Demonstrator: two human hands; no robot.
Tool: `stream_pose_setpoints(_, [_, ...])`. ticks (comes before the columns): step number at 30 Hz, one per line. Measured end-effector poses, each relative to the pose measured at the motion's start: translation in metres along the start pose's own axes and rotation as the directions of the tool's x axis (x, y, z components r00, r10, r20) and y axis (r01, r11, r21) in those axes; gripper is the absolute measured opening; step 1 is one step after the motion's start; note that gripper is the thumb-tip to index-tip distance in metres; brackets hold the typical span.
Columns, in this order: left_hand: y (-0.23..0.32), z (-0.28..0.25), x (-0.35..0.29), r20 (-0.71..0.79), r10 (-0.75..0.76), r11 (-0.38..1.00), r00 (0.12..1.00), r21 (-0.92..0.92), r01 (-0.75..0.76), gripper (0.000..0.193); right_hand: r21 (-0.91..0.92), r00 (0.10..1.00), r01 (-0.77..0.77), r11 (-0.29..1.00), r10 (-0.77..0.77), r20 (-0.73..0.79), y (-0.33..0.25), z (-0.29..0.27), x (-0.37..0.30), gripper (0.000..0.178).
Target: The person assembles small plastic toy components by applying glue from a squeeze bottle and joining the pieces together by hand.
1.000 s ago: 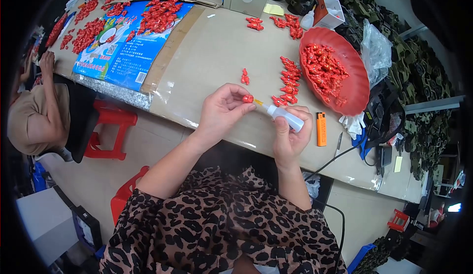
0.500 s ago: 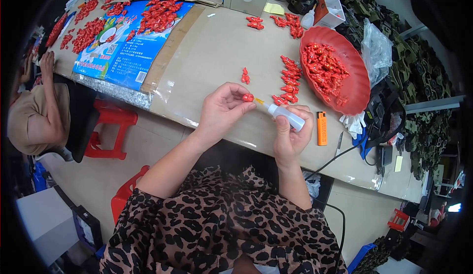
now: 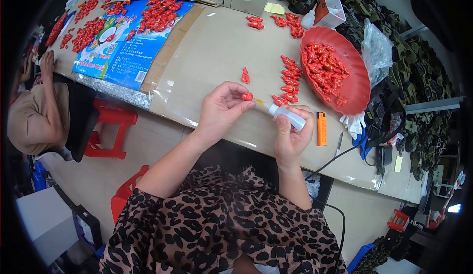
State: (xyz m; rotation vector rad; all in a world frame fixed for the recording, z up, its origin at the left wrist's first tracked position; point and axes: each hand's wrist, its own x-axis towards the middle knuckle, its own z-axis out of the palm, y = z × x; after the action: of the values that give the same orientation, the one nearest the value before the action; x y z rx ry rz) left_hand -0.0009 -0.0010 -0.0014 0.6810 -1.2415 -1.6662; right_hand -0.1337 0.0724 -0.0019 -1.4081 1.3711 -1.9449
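Observation:
In my left hand (image 3: 222, 107) a small shiny red figurine (image 3: 247, 96) is pinched between thumb and fingers, its lower part hidden by them. My right hand (image 3: 294, 135) is wrapped round a translucent white squeeze bottle (image 3: 288, 117). The bottle's thin yellowish nozzle (image 3: 259, 101) points left, its tip at or very close to the red figurine; contact is too small to tell. One similar red figurine (image 3: 245, 75) lies by itself on the table just beyond my left hand. A row of red figurines (image 3: 290, 79) lies beyond my right hand.
Right of the row stands a red scalloped bowl (image 3: 361, 89) holding many red figurines. An orange lighter (image 3: 321, 128) and a thin knife (image 3: 339, 143) lie near my right hand. More figurines cover a blue printed cardboard sheet (image 3: 129, 60). Another person (image 3: 42, 111) sits at the left.
My left hand and the figurine have shifted very slightly left, away from the bottle. Both grips stay the same.

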Motion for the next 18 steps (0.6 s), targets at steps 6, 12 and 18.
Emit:
stream_pose_setpoints(6, [0.001,0.001,0.0,0.006,-0.012,1.0,1.0,0.008,0.012,0.02,0.014,0.999,-0.034,0.999,0.034,0.005,-0.001,-0.001,0.0,0.021])
stream_pose_setpoints(12, [0.014,-0.002,0.003,0.092,-0.057,0.998,0.994,0.033,0.055,0.021,0.397,0.959,-0.224,0.89,0.274,-0.074,-0.008,0.001,0.01,0.02])
stream_pose_setpoints(18, [0.017,-0.011,0.007,0.223,-0.181,0.961,0.958,-0.168,0.221,0.014,0.608,0.909,-0.318,0.728,0.417,-0.023,-0.014,0.0,0.015,0.023])
